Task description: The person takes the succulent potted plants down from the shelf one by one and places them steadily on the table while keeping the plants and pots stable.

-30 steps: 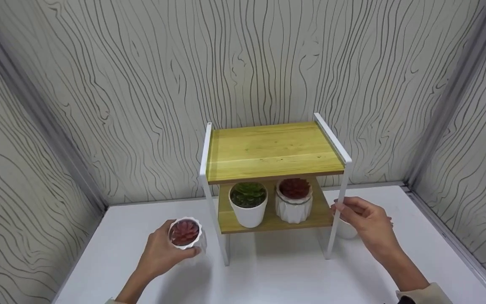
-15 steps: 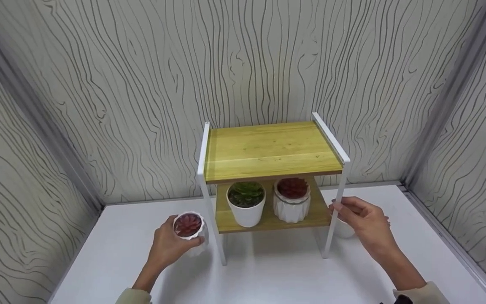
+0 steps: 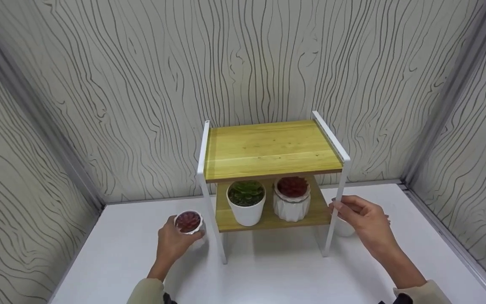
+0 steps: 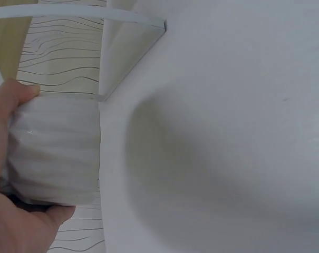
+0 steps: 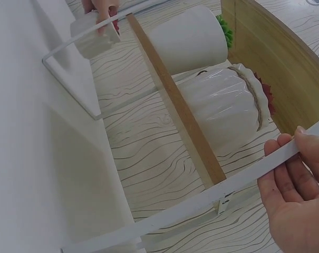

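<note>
My left hand [image 3: 173, 240] holds a white ridged pot with a red succulent [image 3: 188, 221], fingers and thumb around its sides, left of the two-tier shelf [image 3: 272, 150]. In the left wrist view that white pot [image 4: 56, 150] is above the tabletop, its shadow lying apart from it. With thumb and fingertips, my right hand [image 3: 363, 223] pinches the shelf's right front leg [image 5: 217, 190]. The lower board bears a smooth white pot with a green succulent [image 3: 247, 207] and a fluted white pot with a red succulent [image 3: 292, 200], corded at the rim.
Partly hidden behind my right hand, another white pot [image 3: 345, 228] stands on the white table [image 3: 268, 278] right of the shelf. Wood-patterned panels [image 3: 260, 63] enclose the back and sides. The upper board has a raised white metal bar [image 3: 331, 137] at its right end.
My left hand has moved slightly away from me and to the right with the potted red succulent, toward the shelf's left side. My right hand keeps its grip on the leg.
</note>
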Demonstrator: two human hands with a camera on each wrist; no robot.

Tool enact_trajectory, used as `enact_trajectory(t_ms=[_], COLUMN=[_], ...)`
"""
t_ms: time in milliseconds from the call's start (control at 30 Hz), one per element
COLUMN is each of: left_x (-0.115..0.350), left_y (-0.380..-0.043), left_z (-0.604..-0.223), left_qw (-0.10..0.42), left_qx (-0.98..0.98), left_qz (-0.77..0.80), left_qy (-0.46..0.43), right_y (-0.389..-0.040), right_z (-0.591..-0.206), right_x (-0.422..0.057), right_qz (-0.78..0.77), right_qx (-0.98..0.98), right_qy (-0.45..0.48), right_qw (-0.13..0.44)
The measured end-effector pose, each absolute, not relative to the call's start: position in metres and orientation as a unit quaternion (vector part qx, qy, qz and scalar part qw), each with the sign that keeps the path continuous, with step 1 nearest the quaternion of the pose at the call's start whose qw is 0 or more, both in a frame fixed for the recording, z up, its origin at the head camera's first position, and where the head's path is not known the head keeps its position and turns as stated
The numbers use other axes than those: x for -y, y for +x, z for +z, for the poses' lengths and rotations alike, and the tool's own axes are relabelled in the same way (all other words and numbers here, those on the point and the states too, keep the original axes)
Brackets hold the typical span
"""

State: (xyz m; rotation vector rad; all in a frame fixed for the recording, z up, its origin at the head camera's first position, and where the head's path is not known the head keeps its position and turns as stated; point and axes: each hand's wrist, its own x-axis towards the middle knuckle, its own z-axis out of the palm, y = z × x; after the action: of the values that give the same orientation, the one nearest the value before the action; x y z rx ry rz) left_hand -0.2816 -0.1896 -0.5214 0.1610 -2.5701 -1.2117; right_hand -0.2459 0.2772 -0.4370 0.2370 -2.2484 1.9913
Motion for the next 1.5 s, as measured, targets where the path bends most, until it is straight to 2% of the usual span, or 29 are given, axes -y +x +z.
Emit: enact_trajectory(t_ms=[600,1300,1500], left_x=[0.187,0.173,0.175], left_y=[-0.291,-0.295,-0.294], left_z=[-0.552,-0.561,-0.563], left_qw=[0.147,0.127,0.116], left_qx=[0.886,0.882,0.878], left_qz=[-0.420,-0.428,-0.446], left_qy=[0.130,0.150,0.132], right_y=[-0.247,-0.245,-0.245], right_z=[-0.440,-0.438,-0.439], right_x=[-0.275,-0.275,-0.275], right_qz=[0.659,0.649,0.644], right_qx=[0.748,0.757,0.761], right_qy=[0.065,0.053,0.050], right_qw=[0.053,0.054,0.056])
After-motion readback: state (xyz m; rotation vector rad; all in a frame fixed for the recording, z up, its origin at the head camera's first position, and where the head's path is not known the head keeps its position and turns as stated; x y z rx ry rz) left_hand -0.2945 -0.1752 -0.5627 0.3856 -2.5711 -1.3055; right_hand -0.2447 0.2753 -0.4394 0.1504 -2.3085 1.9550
